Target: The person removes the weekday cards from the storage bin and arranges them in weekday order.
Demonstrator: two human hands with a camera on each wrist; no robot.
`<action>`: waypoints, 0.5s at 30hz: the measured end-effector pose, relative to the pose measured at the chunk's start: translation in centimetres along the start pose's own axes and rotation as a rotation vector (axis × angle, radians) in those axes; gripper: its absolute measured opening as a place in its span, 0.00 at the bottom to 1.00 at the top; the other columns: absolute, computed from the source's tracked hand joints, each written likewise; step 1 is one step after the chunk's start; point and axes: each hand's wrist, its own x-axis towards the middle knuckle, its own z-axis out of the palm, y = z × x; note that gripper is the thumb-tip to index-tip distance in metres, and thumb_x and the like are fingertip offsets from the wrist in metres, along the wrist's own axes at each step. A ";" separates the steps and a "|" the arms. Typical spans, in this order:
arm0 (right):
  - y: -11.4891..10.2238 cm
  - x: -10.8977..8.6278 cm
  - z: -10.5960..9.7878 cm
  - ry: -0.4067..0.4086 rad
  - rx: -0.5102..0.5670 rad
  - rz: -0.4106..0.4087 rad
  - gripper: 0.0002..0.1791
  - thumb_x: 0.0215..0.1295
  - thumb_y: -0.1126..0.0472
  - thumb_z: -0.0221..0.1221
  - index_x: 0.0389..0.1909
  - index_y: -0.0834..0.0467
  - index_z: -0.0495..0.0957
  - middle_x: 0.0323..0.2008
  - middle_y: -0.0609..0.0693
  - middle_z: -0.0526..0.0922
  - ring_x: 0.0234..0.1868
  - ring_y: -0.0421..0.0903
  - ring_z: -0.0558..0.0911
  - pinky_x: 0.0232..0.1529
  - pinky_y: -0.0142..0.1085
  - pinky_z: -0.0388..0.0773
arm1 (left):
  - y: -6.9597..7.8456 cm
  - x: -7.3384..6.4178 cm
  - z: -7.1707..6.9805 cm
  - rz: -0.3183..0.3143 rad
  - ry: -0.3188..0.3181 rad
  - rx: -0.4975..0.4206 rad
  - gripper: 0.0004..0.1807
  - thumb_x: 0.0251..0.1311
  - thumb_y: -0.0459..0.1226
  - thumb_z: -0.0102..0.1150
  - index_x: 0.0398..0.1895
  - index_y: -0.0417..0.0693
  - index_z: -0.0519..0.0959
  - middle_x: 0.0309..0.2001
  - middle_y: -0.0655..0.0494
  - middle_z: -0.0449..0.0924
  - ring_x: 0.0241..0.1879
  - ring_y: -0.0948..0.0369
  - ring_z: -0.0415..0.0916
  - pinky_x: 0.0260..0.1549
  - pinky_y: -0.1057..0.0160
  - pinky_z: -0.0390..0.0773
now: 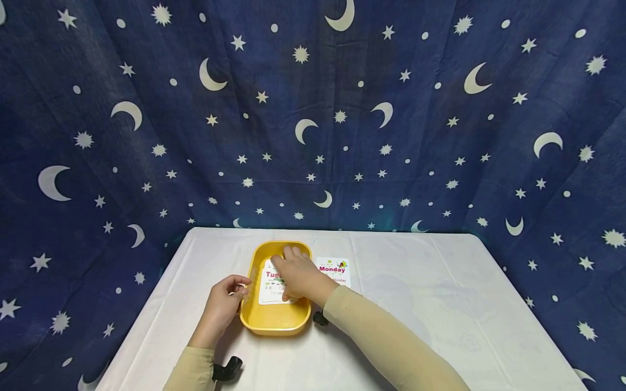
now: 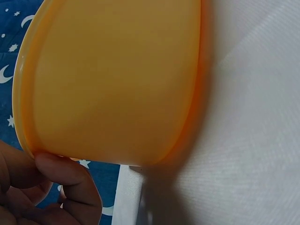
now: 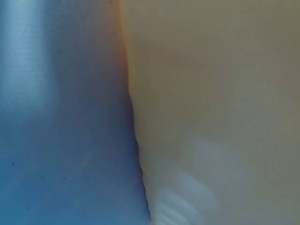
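Dark blue curtain with pale moons and stars, behind a white-covered table

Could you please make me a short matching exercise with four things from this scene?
Things:
1. tray
2. Monday card
3. left hand
4. curtain

Descriptions:
A. dark blue, with pale moons and stars
B. at the left rim of the yellow container
C. yellow, with a card lying inside
D. on the white table, to the right of the yellow container

Right pairs: 1-C, 2-D, 3-B, 4-A.
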 end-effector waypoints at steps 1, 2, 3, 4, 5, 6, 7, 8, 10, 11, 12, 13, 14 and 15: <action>0.0 0.0 0.0 0.003 -0.002 -0.002 0.54 0.42 0.40 0.86 0.69 0.45 0.68 0.55 0.48 0.69 0.55 0.48 0.67 0.53 0.39 0.71 | 0.0 0.0 0.0 0.001 0.000 -0.001 0.11 0.74 0.25 0.55 0.52 0.36 0.83 0.35 0.50 0.75 0.26 0.60 0.69 0.20 0.66 0.73; 0.0 -0.1 0.0 0.005 -0.003 -0.004 0.54 0.42 0.40 0.86 0.69 0.45 0.68 0.55 0.49 0.69 0.55 0.48 0.67 0.54 0.39 0.71 | 0.0 0.0 0.0 0.003 0.000 -0.002 0.11 0.74 0.25 0.55 0.52 0.36 0.83 0.35 0.50 0.75 0.25 0.60 0.69 0.20 0.66 0.73; 0.0 -0.1 0.0 0.008 -0.003 -0.006 0.54 0.42 0.40 0.86 0.69 0.45 0.68 0.55 0.49 0.69 0.55 0.49 0.67 0.55 0.39 0.71 | 0.0 0.0 0.0 0.005 0.000 -0.003 0.11 0.74 0.25 0.55 0.52 0.36 0.83 0.35 0.50 0.75 0.25 0.60 0.69 0.20 0.66 0.73; 0.0 -0.2 0.0 0.011 -0.002 -0.007 0.54 0.42 0.41 0.86 0.70 0.44 0.68 0.55 0.49 0.69 0.55 0.49 0.67 0.55 0.40 0.71 | 0.0 0.0 0.0 0.006 0.000 -0.002 0.11 0.74 0.25 0.55 0.52 0.36 0.83 0.35 0.50 0.75 0.25 0.60 0.69 0.20 0.66 0.73; 0.1 -0.2 0.1 0.013 0.000 -0.008 0.54 0.42 0.41 0.86 0.70 0.44 0.67 0.56 0.49 0.69 0.55 0.49 0.67 0.56 0.40 0.71 | 0.0 -0.1 0.0 0.006 0.001 -0.001 0.11 0.74 0.25 0.55 0.52 0.36 0.83 0.35 0.50 0.75 0.25 0.60 0.69 0.20 0.66 0.73; 0.1 -0.2 0.1 0.015 0.004 -0.008 0.54 0.42 0.41 0.86 0.70 0.44 0.67 0.56 0.49 0.70 0.55 0.49 0.67 0.56 0.40 0.72 | 0.0 -0.1 0.0 0.007 0.001 -0.001 0.11 0.73 0.25 0.55 0.52 0.36 0.83 0.35 0.50 0.75 0.25 0.60 0.69 0.20 0.66 0.73; 0.1 -0.2 0.1 0.017 0.006 -0.009 0.55 0.43 0.41 0.86 0.71 0.44 0.67 0.56 0.49 0.70 0.55 0.49 0.67 0.56 0.40 0.72 | 0.0 -0.1 0.0 0.009 0.002 0.000 0.11 0.73 0.24 0.55 0.52 0.36 0.83 0.35 0.50 0.75 0.25 0.60 0.69 0.20 0.66 0.73; 0.1 -0.3 0.1 0.018 0.008 -0.010 0.55 0.43 0.41 0.86 0.71 0.43 0.67 0.55 0.49 0.70 0.55 0.49 0.67 0.56 0.39 0.72 | 0.0 -0.1 0.0 0.009 0.004 0.001 0.11 0.73 0.25 0.55 0.52 0.36 0.83 0.35 0.50 0.75 0.25 0.59 0.69 0.20 0.66 0.73; 0.1 -0.3 0.1 0.022 0.014 -0.010 0.55 0.43 0.41 0.86 0.72 0.43 0.66 0.55 0.49 0.70 0.54 0.48 0.67 0.55 0.39 0.71 | 0.0 -0.1 0.0 0.010 0.005 0.002 0.11 0.73 0.25 0.55 0.52 0.36 0.83 0.35 0.50 0.75 0.25 0.59 0.69 0.20 0.66 0.73; 0.1 -0.4 0.1 0.024 0.017 -0.010 0.55 0.44 0.41 0.86 0.72 0.43 0.66 0.55 0.49 0.70 0.53 0.48 0.66 0.55 0.39 0.71 | 0.1 -0.1 0.0 0.010 0.005 0.002 0.11 0.73 0.25 0.55 0.52 0.36 0.83 0.34 0.50 0.75 0.25 0.59 0.69 0.20 0.66 0.73; 0.1 -0.4 0.1 0.026 0.022 -0.009 0.55 0.44 0.41 0.86 0.72 0.42 0.66 0.55 0.49 0.70 0.53 0.48 0.66 0.55 0.38 0.71 | 0.1 -0.1 0.0 0.012 0.005 0.002 0.11 0.73 0.25 0.55 0.52 0.36 0.83 0.34 0.50 0.75 0.25 0.59 0.69 0.20 0.66 0.73; 0.1 -0.4 0.1 0.027 0.026 -0.009 0.55 0.44 0.41 0.86 0.73 0.42 0.66 0.55 0.49 0.70 0.53 0.48 0.66 0.55 0.38 0.71 | 0.1 -0.1 0.0 0.013 0.005 0.001 0.11 0.73 0.25 0.55 0.52 0.36 0.83 0.34 0.50 0.75 0.25 0.59 0.69 0.20 0.66 0.73; 0.1 -0.4 0.1 0.030 0.032 -0.008 0.55 0.44 0.42 0.86 0.73 0.42 0.66 0.54 0.49 0.70 0.52 0.48 0.66 0.55 0.38 0.71 | 0.1 -0.1 0.0 0.012 0.005 0.001 0.11 0.73 0.25 0.54 0.52 0.36 0.83 0.34 0.50 0.75 0.25 0.59 0.69 0.20 0.66 0.73; 0.1 -0.5 0.1 0.033 0.038 -0.007 0.55 0.45 0.43 0.86 0.73 0.42 0.66 0.55 0.49 0.70 0.52 0.48 0.66 0.55 0.38 0.71 | 0.1 -0.1 0.0 0.012 0.005 0.001 0.11 0.73 0.25 0.54 0.52 0.35 0.83 0.34 0.50 0.75 0.25 0.60 0.69 0.20 0.66 0.73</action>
